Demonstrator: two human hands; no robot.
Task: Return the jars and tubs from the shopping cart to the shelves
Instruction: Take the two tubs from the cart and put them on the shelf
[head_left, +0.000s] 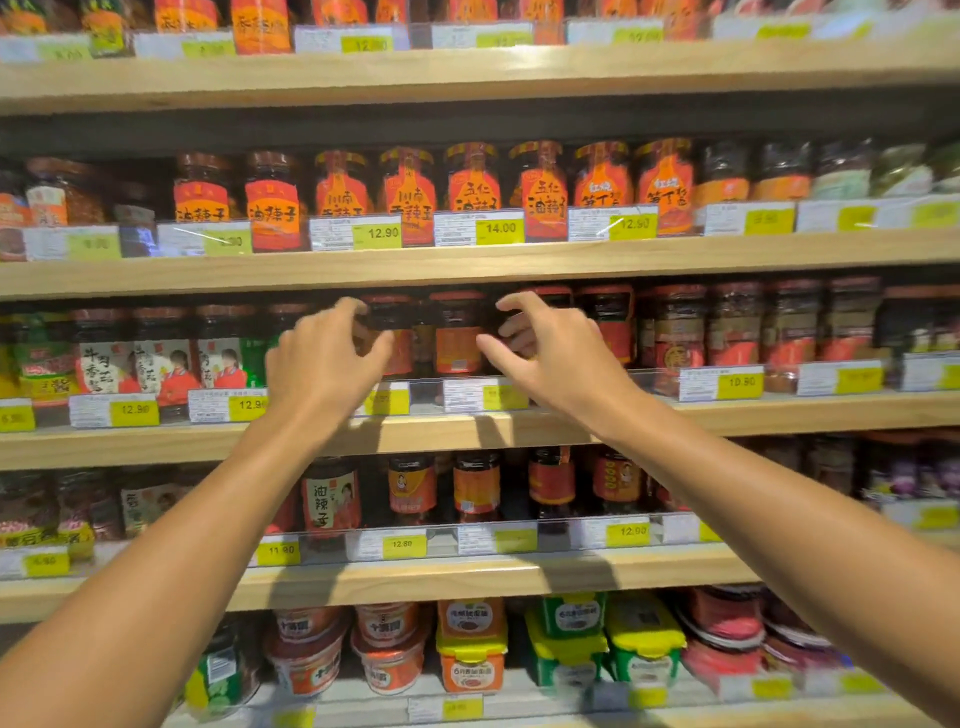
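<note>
1. Head view: yellow price tags (384, 233) read 12.90, 14.00, 10.90 and 11.90; red-orange jar labels on the upper shelf read 油辣子.
2. Wooden shelves (467, 262) fill a shop aisle, stocked with rows of dark sauce jars; tubs (387, 647) with red, yellow and green lids sit on the bottom row.
3. Both bare arms reach to the middle shelf. The left hand (319, 364) curls its fingers (349, 306) on a red-lidded jar (389, 332).
4. The right hand (556, 351) has fingers spread and released, just beside a second jar (458, 332); contact is unclear.
</note>
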